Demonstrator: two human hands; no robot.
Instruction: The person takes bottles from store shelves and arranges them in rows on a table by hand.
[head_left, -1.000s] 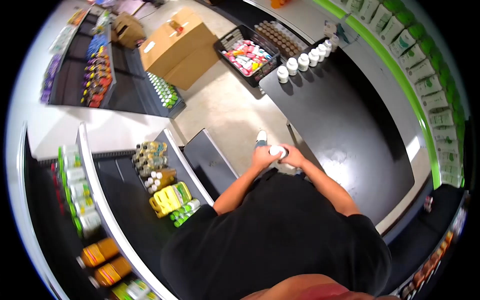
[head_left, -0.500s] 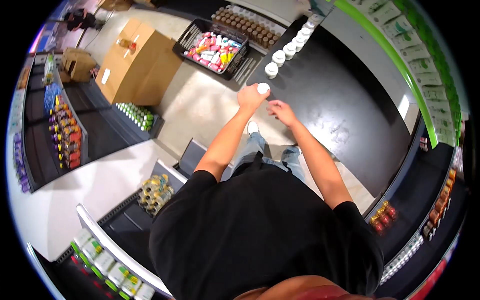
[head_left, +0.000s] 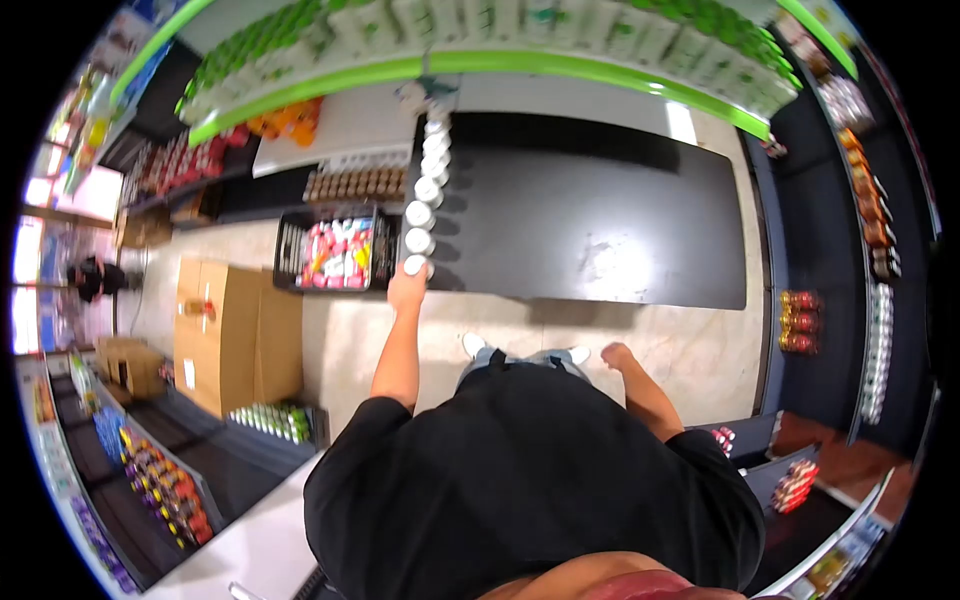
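Observation:
My left hand is wrapped round a white bottle at the front left corner of the black table. That bottle stands at the near end of a row of several white bottles along the table's left edge. My right hand hangs in front of the table over the floor, its fingers curled in, touching nothing that I can see; whether it holds something is hidden.
A black crate of colourful packs stands left of the table. Farther left is a large cardboard box. A green-edged shelf runs behind the table, and dark shelves stand at the right. A person is at the far left.
The view has turned towards the table. My left hand has carried the white bottle to the near end of the row. My right hand has let go of it and moved away to the right.

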